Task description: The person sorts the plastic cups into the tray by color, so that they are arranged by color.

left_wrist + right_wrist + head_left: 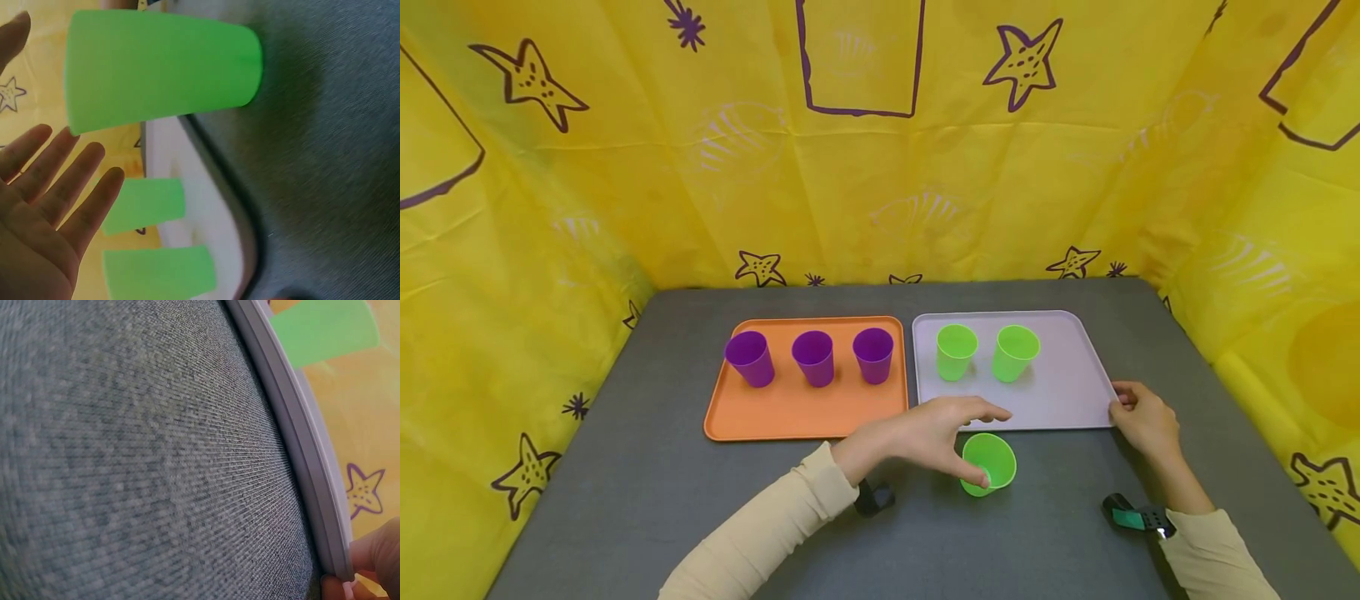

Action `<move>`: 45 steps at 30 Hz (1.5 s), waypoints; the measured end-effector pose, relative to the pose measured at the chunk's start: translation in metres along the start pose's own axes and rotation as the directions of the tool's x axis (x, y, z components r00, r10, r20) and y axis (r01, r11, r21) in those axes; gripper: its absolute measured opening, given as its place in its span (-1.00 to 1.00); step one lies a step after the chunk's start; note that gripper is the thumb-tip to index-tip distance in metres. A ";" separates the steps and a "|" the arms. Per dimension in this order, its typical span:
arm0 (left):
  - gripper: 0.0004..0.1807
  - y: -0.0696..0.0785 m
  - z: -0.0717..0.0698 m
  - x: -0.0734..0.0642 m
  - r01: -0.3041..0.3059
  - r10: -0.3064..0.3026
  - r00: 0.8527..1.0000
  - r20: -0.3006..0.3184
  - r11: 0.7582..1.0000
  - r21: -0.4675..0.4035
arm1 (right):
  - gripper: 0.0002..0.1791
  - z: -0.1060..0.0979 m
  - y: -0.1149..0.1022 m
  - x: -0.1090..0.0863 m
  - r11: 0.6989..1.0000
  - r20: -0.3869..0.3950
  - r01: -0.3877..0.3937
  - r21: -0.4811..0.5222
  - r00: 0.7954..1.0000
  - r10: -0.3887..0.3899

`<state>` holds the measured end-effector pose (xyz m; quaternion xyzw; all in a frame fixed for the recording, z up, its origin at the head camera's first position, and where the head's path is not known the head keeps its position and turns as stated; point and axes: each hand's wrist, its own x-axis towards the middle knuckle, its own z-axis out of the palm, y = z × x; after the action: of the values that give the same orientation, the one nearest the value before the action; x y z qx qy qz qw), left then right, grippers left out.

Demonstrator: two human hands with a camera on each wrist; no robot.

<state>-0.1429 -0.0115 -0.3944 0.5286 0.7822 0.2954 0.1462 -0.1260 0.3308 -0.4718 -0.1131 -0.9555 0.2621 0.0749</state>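
My left hand (pixel 931 433) reaches over a green cup (pixel 989 467) that stands upright on the grey table in front of the trays. Its thumb and straight fingers are spread wide at the cup's rim, and in the left wrist view the fingers (pixel 87 187) show no curl round the green cup (pixel 162 69). With thumb and fingers, my right hand (pixel 1146 421) pinches the near right corner of the pale lilac tray (pixel 1075 383). Toward the back of that tray stand two more green cups, a left one (pixel 956 354) and a right one (pixel 1015 354).
An orange tray (pixel 805 417) lies left of the lilac one. On it stand three purple cups: left (pixel 751 360), middle (pixel 813 360) and right (pixel 873 357). A yellow patterned cloth (pixel 850 183) hangs around the back and sides of the grey table (pixel 647 500).
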 end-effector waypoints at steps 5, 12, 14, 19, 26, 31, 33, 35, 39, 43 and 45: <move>-0.09 -0.006 0.012 -0.003 -0.008 0.008 1.000 0.016 1.000 -0.024 | -0.63 0.000 0.000 0.000 1.000 -0.003 0.003 -0.001 1.000 -0.003; -0.08 -0.016 0.025 -0.004 0.013 -0.013 1.000 0.002 0.993 -0.120 | -0.63 0.000 0.001 -0.001 1.000 -0.006 0.001 -0.002 1.000 -0.001; -0.10 -0.018 0.027 -0.004 0.021 -0.022 1.000 -0.003 0.985 -0.170 | -0.63 0.001 0.001 0.000 1.000 -0.008 -0.001 -0.002 1.000 0.001; -0.19 -0.021 0.030 -0.005 0.061 -0.063 0.998 -0.004 0.979 -0.195 | -0.63 0.001 0.000 0.000 1.000 -0.012 -0.004 -0.002 1.000 0.004; -0.30 -0.020 0.031 -0.004 0.088 -0.089 0.996 0.004 0.977 -0.193 | -0.62 0.001 0.000 0.000 1.000 -0.003 -0.002 0.002 1.000 0.002; -0.32 -0.020 0.033 -0.001 0.080 -0.082 0.997 -0.001 0.977 -0.196 | -0.62 0.001 0.001 0.001 1.000 0.000 -0.004 0.004 1.000 0.004; -0.32 -0.019 0.033 0.001 0.073 -0.077 0.997 -0.011 0.979 -0.192 | -0.62 0.001 0.001 0.001 1.000 0.000 -0.005 0.006 1.000 0.005; -0.33 -0.018 0.034 0.005 0.072 -0.077 0.997 -0.024 0.980 -0.186 | -0.62 0.001 0.001 0.001 1.000 0.001 -0.004 0.007 1.000 0.004; -0.32 -0.013 0.032 0.015 0.073 -0.085 0.995 -0.054 0.978 -0.196 | -0.62 0.001 0.001 0.000 1.000 0.005 -0.004 0.009 1.000 0.004; -0.30 -0.007 0.031 0.028 0.091 -0.111 0.991 -0.079 0.971 -0.220 | -0.62 0.001 0.001 0.000 1.000 0.003 -0.004 0.012 1.000 0.004; -0.29 -0.004 0.030 0.036 0.100 -0.124 0.988 -0.095 0.969 -0.225 | -0.62 0.001 0.001 0.000 1.000 0.002 -0.005 0.011 1.000 0.005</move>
<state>-0.1433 0.0294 -0.4174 0.4471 0.7803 0.3996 0.1777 -0.1255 0.3313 -0.4734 -0.1148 -0.9538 0.2678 0.0737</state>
